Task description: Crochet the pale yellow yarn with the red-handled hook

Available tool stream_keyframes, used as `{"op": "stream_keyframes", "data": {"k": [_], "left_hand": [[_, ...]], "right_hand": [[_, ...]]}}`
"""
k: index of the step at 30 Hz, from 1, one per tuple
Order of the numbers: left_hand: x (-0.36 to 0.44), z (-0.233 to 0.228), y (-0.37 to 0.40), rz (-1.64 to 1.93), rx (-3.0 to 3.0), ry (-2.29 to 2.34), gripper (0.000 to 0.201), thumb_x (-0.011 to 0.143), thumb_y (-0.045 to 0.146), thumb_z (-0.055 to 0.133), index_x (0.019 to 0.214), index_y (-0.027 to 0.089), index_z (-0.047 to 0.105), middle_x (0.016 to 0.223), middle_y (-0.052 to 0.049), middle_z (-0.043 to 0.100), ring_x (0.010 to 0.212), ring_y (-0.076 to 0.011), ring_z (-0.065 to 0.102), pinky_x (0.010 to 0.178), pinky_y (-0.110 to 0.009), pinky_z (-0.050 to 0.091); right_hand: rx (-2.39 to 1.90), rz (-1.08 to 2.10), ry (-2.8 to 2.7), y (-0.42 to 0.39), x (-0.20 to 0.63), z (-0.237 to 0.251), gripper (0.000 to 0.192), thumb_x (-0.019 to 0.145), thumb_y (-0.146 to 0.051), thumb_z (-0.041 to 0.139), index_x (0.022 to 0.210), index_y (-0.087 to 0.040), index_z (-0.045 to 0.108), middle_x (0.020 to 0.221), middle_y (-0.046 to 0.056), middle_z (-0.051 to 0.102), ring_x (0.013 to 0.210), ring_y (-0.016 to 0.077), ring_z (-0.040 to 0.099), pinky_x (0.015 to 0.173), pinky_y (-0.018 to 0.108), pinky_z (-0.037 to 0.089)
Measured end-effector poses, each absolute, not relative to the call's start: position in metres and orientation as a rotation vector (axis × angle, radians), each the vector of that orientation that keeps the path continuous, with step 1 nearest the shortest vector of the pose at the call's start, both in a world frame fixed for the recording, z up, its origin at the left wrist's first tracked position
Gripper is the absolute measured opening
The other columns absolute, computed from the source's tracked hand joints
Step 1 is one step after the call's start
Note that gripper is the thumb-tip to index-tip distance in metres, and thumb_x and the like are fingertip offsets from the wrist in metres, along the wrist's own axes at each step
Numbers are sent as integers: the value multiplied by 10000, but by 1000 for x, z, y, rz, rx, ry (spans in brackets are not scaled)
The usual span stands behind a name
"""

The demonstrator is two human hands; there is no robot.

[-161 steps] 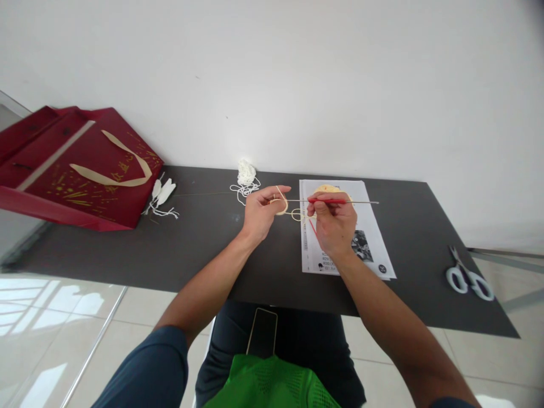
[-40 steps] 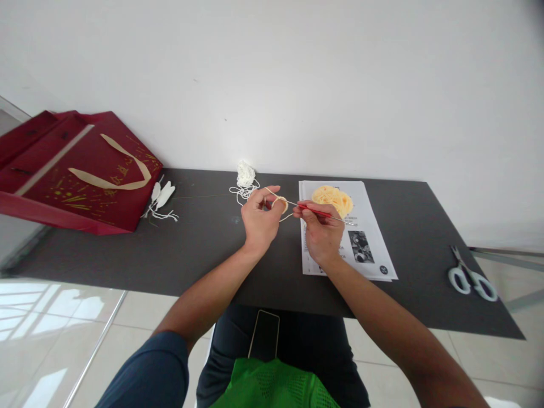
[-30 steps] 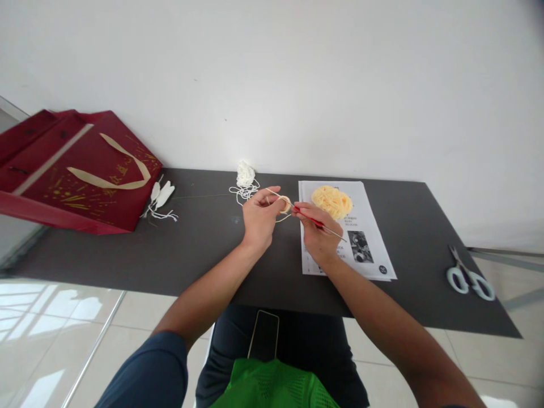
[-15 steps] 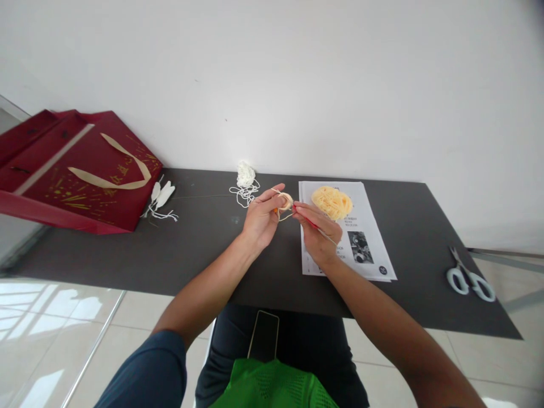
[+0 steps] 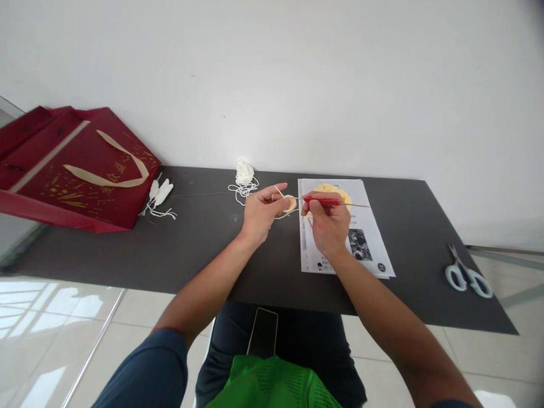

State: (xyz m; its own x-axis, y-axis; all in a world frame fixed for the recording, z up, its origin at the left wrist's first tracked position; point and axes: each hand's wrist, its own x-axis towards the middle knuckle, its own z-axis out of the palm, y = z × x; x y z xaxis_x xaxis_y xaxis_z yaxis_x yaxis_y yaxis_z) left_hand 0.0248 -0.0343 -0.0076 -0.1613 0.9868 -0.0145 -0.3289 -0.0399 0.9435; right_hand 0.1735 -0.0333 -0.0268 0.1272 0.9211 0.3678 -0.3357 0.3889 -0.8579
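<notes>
My left hand pinches a small ring-shaped piece of pale yellow crochet, with a strand of yarn running over its raised index finger. A small orange spot shows below the piece. In my right hand is a crochet hook with a red handle, held level. Its thin metal tip points left and reaches the crochet piece; the other metal end sticks out to the right. Behind my right hand lies a ball of yellow yarn, partly hidden, on printed paper sheets.
A dark red gift bag leans at the left end of the dark table. White tasselled pieces lie beside it. White yarn sits near the wall, scissors at the right. A phone rests on my lap.
My right hand has moved slightly right and turned, so the hook now lies level instead of slanting down to the right. My left hand still pinches the crochet piece.
</notes>
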Motion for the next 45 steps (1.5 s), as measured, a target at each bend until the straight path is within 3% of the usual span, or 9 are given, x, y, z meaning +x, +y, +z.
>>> {"op": "stream_keyframes", "data": {"k": [8,12,15,18,21,28,38,45], "left_hand": [[28,-10,-41,1608,1174,1369,303,695,155,738,987,208,801,707,26,651,621,-103,521,646,-268,438],[30,-6,-46,1651,1397,1416,135,727,120,675,748,220,764,799,-9,691,731,-140,599,713,-291,466],[28,-5,-46,1646,1430,1355,144,716,112,669,645,225,723,744,-14,668,878,-195,668,774,-314,488],[24,-9,-41,1588,1341,1255,127,685,114,691,688,222,757,747,-14,669,883,-200,671,737,-310,483],[20,-12,-35,1505,1081,1101,344,613,99,717,909,239,822,723,8,674,644,-129,583,592,-266,414],[14,-5,-29,1371,841,897,310,538,103,708,816,187,818,660,-18,680,562,-109,543,544,-256,376],[16,-6,-32,1350,851,850,230,576,125,788,796,188,795,691,-20,707,596,-119,595,594,-267,435],[20,-7,-34,1477,973,980,202,633,136,783,824,198,794,674,12,672,589,-94,561,587,-245,429]], "right_hand": [[-783,775,-1233,-52,171,-21,45,902,-298,728,940,-281,711,982,1,742,659,112,651,639,309,570],[-832,852,-1162,-50,171,-19,51,895,-279,737,927,-258,703,950,-1,743,640,103,646,642,300,569],[-802,985,-1071,-41,175,-20,99,873,-295,761,901,-244,681,839,-18,730,623,106,642,592,274,552],[-763,1107,-1015,-34,179,-21,133,856,-288,778,887,-246,656,815,-32,722,615,98,633,564,251,536],[-741,1161,-1006,-32,180,-21,139,841,-275,792,870,-241,660,806,-32,721,613,93,628,560,244,530],[-683,1137,-1048,-34,180,-17,171,826,-339,812,854,-247,670,849,-20,735,593,93,619,547,256,529],[-672,1372,-820,-29,181,-22,245,766,-331,864,837,-253,643,824,-34,757,620,93,630,556,234,550],[-671,1360,-795,-28,182,-21,256,753,-291,876,813,-242,632,810,-38,745,622,85,618,551,216,525]]}}
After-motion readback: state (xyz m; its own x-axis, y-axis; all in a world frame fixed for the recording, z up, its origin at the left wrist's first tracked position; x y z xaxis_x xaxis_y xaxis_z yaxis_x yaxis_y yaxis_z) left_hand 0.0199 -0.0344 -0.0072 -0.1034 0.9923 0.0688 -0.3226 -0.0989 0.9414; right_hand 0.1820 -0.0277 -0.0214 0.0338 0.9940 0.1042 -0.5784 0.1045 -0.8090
